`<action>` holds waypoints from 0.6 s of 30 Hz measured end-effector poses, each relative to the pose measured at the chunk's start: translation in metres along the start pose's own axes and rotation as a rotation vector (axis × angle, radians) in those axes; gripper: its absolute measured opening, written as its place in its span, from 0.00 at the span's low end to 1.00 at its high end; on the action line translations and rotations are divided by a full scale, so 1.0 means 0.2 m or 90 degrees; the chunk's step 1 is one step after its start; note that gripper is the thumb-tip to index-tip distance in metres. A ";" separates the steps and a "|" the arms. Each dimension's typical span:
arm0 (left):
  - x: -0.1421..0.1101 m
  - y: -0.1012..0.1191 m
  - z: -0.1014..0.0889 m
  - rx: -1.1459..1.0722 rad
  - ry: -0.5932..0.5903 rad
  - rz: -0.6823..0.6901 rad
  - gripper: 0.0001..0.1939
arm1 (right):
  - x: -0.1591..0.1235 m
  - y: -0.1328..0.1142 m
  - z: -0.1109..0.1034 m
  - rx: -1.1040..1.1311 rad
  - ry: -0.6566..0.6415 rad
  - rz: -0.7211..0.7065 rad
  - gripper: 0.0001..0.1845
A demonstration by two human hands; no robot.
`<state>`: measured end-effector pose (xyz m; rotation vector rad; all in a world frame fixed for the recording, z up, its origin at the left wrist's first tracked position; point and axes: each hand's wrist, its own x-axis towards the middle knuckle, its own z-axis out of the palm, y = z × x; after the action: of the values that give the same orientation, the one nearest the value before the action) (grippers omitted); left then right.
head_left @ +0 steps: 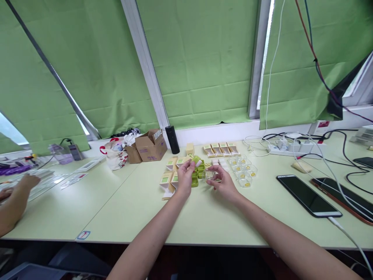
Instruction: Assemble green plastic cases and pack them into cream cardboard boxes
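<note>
My left hand (pixel 185 177) is closed in a pinch on a small green and white piece (pixel 197 160), held just above the table. My right hand (pixel 223 182) has its fingers curled round a small clear plastic case (pixel 210 175) beside it. Between and below the hands lie green tray parts (pixel 198 175). Small tan boxes with green labels (pixel 169 175) stand to the left of my left hand. Several clear cases with yellow centres (pixel 244 171) lie to the right of my right hand.
A row of tan boxes (pixel 221 149) and a black cylinder (pixel 172 139) stand at the back. Cardboard boxes (pixel 150 146) and a bag sit back left. A phone (pixel 308 195), cables and a power strip (pixel 294 147) lie right. Another person's hands (pixel 17 190) work at far left.
</note>
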<state>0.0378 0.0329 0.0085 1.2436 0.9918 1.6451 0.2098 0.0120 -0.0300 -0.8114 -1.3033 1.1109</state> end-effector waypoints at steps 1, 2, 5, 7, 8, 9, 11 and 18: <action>0.01 0.01 0.01 -0.009 -0.001 0.004 0.30 | 0.00 0.01 0.00 -0.017 0.000 -0.010 0.24; 0.01 0.01 0.02 -0.020 0.001 0.011 0.29 | 0.00 0.01 0.01 -0.024 -0.004 -0.014 0.24; 0.02 0.00 0.06 -0.035 0.010 0.021 0.28 | 0.00 0.00 0.01 0.018 -0.023 0.013 0.26; 0.01 -0.02 0.07 -0.035 0.017 0.029 0.28 | 0.00 -0.03 0.01 0.068 -0.034 0.049 0.30; 0.01 -0.03 0.07 -0.031 0.019 0.032 0.28 | 0.00 -0.04 0.01 0.093 -0.034 0.067 0.31; 0.00 -0.04 0.07 -0.027 0.017 0.034 0.28 | 0.00 -0.05 0.00 0.117 -0.031 0.084 0.32; -0.02 -0.06 0.07 -0.023 0.001 0.033 0.29 | 0.00 -0.06 0.00 0.165 -0.017 0.107 0.32; -0.05 -0.07 0.05 0.001 -0.038 0.028 0.29 | -0.01 -0.06 -0.01 0.266 -0.011 0.160 0.30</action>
<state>0.0510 0.0287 -0.0063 1.3160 0.9351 1.6327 0.2134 0.0063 -0.0192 -0.6611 -0.9494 1.5289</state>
